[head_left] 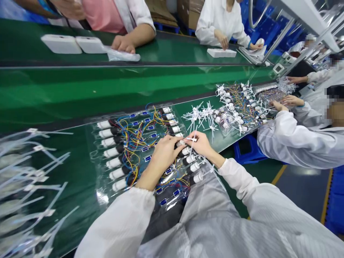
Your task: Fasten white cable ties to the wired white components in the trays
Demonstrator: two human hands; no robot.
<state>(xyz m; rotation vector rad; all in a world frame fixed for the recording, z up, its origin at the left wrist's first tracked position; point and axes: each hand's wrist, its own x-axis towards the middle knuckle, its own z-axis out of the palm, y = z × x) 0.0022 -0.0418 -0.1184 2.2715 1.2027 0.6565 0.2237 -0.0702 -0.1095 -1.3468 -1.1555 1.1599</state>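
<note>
In front of me lies a clear plastic tray [100,179] with two rows of white-and-black cylinders [115,163], joined by coloured wires [137,134] and small blue parts. My left hand [163,152] reaches over the right row, its thumb and fingers closed about a white cylinder [181,142] there. Against the same cylinder's end, my right hand [200,142] pinches a white plastic piece with thin strips [194,140]. Similar strips stick out from the cylinders [197,178] nearer me. The fingertips partly hide where the piece meets the cylinder.
Loose white strip pieces [200,114] lie right of the tray. Farther right is another wired batch [239,104], with a co-worker's hands [286,102] beyond. Blurred strips [34,179] stand at left. Across the green belt [107,86], other people handle white boxes [221,53].
</note>
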